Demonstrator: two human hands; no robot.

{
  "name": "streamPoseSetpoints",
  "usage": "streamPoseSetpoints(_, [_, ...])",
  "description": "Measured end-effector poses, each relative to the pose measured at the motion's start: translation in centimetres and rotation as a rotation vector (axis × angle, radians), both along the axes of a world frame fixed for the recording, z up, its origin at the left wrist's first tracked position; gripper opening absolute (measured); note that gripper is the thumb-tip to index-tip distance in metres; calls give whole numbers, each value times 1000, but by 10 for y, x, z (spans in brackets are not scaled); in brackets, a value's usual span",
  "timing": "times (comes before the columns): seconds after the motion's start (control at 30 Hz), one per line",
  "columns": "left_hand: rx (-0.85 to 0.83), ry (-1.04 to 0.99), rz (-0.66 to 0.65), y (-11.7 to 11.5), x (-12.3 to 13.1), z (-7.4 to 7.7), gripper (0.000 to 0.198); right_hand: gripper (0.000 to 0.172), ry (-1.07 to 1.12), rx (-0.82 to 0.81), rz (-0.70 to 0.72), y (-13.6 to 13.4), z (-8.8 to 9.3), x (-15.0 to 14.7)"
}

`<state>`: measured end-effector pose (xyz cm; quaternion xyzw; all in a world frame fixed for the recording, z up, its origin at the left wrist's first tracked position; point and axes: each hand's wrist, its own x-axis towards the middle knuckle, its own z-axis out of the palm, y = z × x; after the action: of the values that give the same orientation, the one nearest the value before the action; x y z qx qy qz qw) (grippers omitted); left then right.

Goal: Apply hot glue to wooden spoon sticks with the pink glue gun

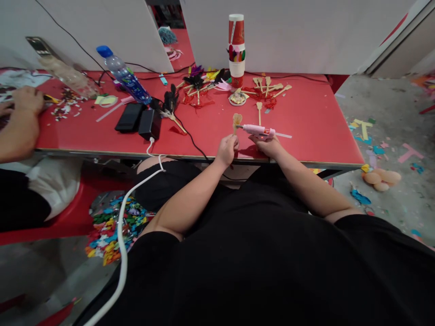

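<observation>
My left hand is closed in a pinch on a small wooden spoon, held upright at the front edge of the red table. My right hand grips a pink glue gun lying almost level, its nozzle pointing left at the spoon's bowl. A glue stick juts out of the gun's back end to the right. Both hands rest close together, just above the table edge.
More wooden spoons, red string and coloured feathers lie further back beside stacked paper cups. A water bottle, black power bricks and cables sit left. Another person's hand works at the far left. Scraps litter the floor.
</observation>
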<state>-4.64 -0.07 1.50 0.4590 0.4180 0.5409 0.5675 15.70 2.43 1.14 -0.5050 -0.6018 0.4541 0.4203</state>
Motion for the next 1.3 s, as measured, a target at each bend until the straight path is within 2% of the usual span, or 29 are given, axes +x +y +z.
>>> streamPoseSetpoints(0.13, [17, -10, -16, 2, -2, -2, 61, 47, -42, 54, -71, 3, -3, 0])
streamPoseSetpoints(0.3, [39, -4, -55, 2, -5, -4, 63, 49, -32, 141, -18, 7, -3, 1])
streamPoseSetpoints(0.8, [29, 3, -65, 3, -8, -4, 64, 38, -77, 189, -43, 17, -11, 5])
streamPoseSetpoints(1.17, [30, 15, -88, 2, -9, -1, 64, 41, -99, 160, -89, 18, -11, 5])
streamPoseSetpoints(1.3, [28, 19, -90, 2, -9, -2, 63, 47, -97, 170, -81, 19, -12, 5])
